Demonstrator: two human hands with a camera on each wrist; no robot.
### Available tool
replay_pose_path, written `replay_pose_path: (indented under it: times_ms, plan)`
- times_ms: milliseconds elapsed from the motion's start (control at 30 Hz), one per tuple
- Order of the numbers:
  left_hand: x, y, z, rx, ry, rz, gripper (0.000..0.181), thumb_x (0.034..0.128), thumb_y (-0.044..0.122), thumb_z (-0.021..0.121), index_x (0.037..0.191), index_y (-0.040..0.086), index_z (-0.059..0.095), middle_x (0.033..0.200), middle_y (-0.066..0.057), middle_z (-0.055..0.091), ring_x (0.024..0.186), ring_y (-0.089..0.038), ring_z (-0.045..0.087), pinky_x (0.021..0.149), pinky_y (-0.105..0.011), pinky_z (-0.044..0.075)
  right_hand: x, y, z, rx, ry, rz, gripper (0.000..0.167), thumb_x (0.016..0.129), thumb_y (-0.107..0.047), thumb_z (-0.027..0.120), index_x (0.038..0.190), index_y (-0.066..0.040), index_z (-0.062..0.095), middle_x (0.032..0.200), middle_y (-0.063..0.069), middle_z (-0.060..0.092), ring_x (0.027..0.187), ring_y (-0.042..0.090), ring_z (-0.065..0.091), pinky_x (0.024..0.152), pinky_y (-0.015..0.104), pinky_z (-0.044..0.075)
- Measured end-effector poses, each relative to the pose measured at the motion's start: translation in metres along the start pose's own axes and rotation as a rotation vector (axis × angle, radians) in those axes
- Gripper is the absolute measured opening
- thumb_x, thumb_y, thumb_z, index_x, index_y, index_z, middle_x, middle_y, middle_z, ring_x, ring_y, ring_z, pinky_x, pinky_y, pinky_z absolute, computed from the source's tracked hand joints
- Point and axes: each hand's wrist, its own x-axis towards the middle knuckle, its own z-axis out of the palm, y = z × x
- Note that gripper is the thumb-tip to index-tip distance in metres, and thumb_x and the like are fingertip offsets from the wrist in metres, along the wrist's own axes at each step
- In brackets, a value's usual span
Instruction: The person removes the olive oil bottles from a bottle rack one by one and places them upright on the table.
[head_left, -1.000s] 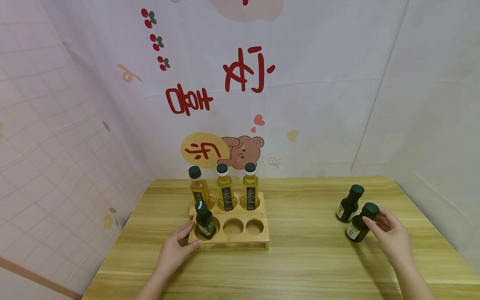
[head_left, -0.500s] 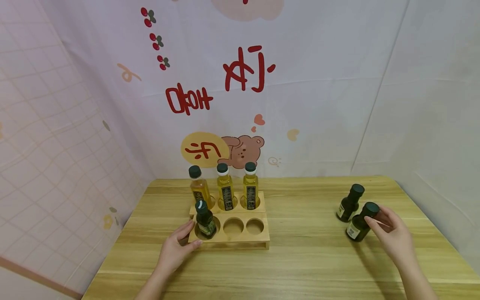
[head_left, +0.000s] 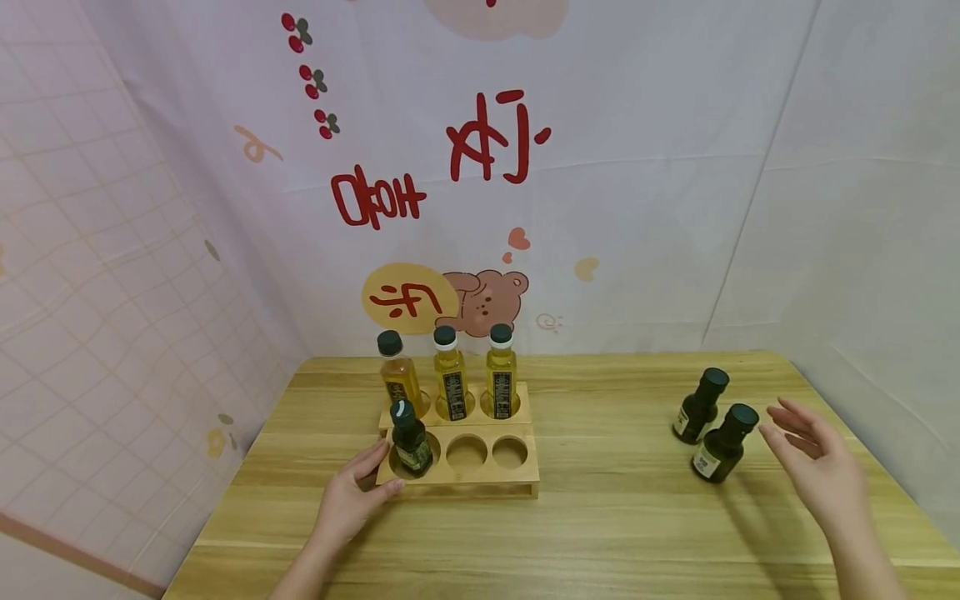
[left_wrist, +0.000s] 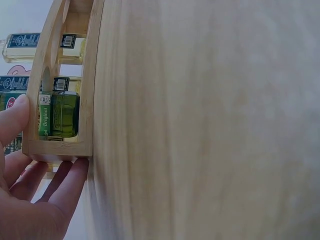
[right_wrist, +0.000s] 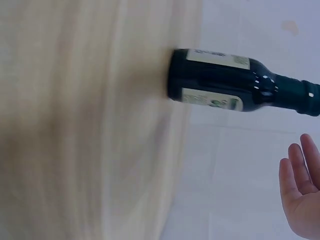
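My left hand (head_left: 351, 492) grips the left front corner of a two-tier wooden bottle rack (head_left: 480, 475). The left wrist view shows the thumb (left_wrist: 14, 120) on the front edge and the other fingers against the rack's end. A small dark green bottle (head_left: 412, 446) stands in the rack's front left hole, leaning slightly. My right hand (head_left: 821, 458) is at the right with nothing in it, fingers relaxed and apart from the nearer dark bottle (head_left: 718, 454). That bottle stands upright on the table, beside a second dark bottle (head_left: 697, 410) just behind it.
Three clear bottles with golden oil stand in the rack's back row: the left one (head_left: 400, 383), the middle one (head_left: 452, 383) and the right one (head_left: 501, 383). Two front-row holes hold nothing. A printed white cloth (head_left: 630, 208) hangs behind the wooden table (head_left: 600, 517).
My right hand has let go of the nearer dark bottle's neck and moved away to the right. The bottle stays standing in place. The left hand and rack have not moved.
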Motion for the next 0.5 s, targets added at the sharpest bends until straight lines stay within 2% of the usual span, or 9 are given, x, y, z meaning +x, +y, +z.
replay_pose_path:
  times_ms: [233, 500]
  plan:
    - [0.000, 0.000, 0.000, 0.006, -0.001, -0.001, 0.071, 0.0800, 0.027, 0.085, 0.141, 0.005, 0.054, 0.148, -0.010, 0.048, 0.139, -0.035, 0.038, 0.111, -0.050, 0.033, 0.000, -0.015, -0.004, -0.007, 0.072, -0.078, 0.050, 0.093, -0.013, 0.072, 0.141, -0.013, 0.057, 0.111, -0.035, 0.059, 0.097, -0.019, 0.052, 0.079, 0.000, 0.038]
    - [0.000, 0.002, 0.000, 0.011, 0.011, 0.025, 0.071, 0.0805, 0.029, 0.084, 0.140, 0.003, 0.055, 0.147, -0.013, 0.049, 0.139, -0.037, 0.038, 0.110, -0.053, 0.033, -0.001, -0.029, -0.003, -0.029, 0.074, -0.111, 0.049, 0.092, -0.014, 0.073, 0.139, -0.018, 0.060, 0.108, -0.031, 0.064, 0.102, -0.018, 0.051, 0.080, -0.001, 0.033]
